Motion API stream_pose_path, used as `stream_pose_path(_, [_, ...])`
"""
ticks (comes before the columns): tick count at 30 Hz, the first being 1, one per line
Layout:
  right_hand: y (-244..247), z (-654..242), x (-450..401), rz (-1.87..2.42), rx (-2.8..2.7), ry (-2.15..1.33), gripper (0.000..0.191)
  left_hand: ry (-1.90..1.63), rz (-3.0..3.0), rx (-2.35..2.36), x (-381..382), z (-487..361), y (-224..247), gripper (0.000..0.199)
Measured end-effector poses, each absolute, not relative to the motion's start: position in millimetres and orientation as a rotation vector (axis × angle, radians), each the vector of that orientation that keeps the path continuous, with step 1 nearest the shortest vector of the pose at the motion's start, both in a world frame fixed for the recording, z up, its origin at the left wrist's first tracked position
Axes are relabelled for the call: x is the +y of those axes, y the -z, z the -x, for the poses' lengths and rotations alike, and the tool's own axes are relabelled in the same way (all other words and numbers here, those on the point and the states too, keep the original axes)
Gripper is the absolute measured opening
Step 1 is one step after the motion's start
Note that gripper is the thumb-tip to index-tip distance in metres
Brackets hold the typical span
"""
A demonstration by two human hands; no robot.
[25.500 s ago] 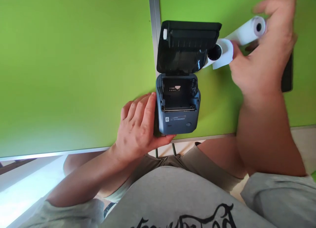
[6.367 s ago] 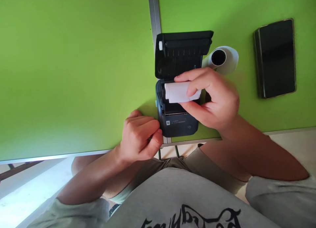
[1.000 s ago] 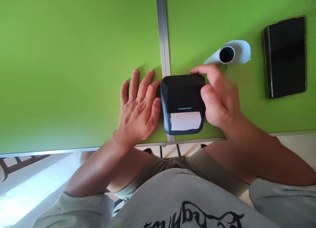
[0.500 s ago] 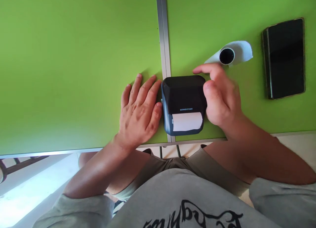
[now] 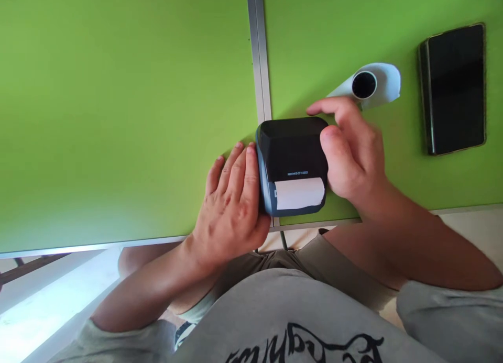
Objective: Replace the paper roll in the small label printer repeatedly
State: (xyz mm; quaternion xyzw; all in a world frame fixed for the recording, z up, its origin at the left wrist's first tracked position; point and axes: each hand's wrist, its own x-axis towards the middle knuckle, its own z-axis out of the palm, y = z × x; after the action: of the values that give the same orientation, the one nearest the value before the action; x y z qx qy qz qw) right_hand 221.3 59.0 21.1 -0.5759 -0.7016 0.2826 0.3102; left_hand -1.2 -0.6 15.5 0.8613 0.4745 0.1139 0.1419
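A dark label printer (image 5: pixel 294 148) with NIIMBOT lettering stands across the metal seam at the table's front edge. A strip of white label paper (image 5: pixel 301 193) sticks out of its front slot. My left hand (image 5: pixel 236 206) lies along the printer's left side, fingers stretched out and close together, its thumb near the front left corner. Around the right side curves my right hand (image 5: pixel 356 148). Its thumb rests against the right edge and its index finger reaches along the back; the other fingers are curled and partly hidden.
Behind my right hand stands a partly unwound roll of white paper (image 5: pixel 387 83) with a dark hollow core. A black phone-like device (image 5: pixel 456 90) in a case lies at the far right. The green table (image 5: pixel 118 117) has a metal seam (image 5: pixel 257 48) and a metal front edge.
My left hand has slid towards me and right, its fingers now closer together alongside the printer. My right hand stays almost in place. The printer has hardly moved.
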Motion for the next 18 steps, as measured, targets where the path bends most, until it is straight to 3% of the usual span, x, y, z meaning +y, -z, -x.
stream_pose_path(10, [-21.4, -220.9, 57.6, 1.526, -1.849, -0.751, 0.057, -0.331, -2.526, 1.439, -4.7, -2.1, -8.0, 0.107])
stream_pose_path(18, [-24.0, -218.5, 58.4, 1.564, -1.846, -0.786, 0.064, -0.541, -2.462, 1.413, -6.8, 0.0, -7.1, 0.112])
